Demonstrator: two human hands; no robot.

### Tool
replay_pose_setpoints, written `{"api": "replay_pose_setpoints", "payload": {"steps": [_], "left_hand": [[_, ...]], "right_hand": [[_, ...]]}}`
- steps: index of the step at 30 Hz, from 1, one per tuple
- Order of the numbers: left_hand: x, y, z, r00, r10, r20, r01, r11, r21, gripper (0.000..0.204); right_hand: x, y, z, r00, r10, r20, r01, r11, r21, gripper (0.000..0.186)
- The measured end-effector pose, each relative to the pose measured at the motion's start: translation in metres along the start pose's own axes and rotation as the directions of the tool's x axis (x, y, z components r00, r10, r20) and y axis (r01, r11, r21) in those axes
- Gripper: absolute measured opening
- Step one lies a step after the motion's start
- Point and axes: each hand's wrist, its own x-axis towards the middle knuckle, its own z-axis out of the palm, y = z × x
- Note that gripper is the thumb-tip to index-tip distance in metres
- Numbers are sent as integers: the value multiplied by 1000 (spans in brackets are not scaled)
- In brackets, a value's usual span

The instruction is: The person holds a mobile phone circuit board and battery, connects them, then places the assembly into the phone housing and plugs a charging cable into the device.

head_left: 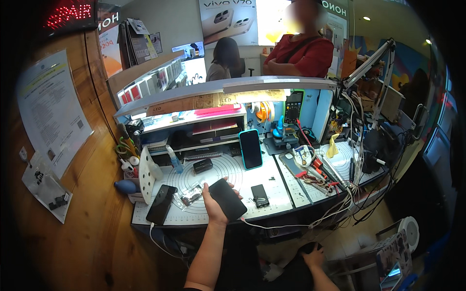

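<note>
My left hand (216, 209) is closed around a dark smartphone (228, 200), held tilted above the front edge of the workbench mat. My right hand (315, 256) is low at the right, below the bench, its fingers apart over a dark rounded shape that looks like my clothed knee. Left of the held phone lie a small clear plastic bag (191, 195) with parts in it and another black phone (162, 204) with a white cable plugged in. A small black rectangular device (260, 196) lies on the mat to the right.
A phone in a teal case (250, 149) stands upright behind. Nearby are a black box (202, 166), a blue spray bottle (174, 159), pliers and screwdrivers (323, 167), a multimeter (293, 106) and loose cables (357, 160). A person in red (306, 56) stands beyond the bench, with another person (224, 60).
</note>
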Motion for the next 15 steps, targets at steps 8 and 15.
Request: {"api": "replay_pose_setpoints", "payload": {"steps": [8,15], "left_hand": [[-1,0,-4,1000,11,5,-12,999,33,70],[0,2,-7,1000,19,2,-20,999,38,69]], "right_hand": [[56,11,8,999,-50,9,50,998,23,90],[90,19,4,979,-146,142,156,986,-62,74]]}}
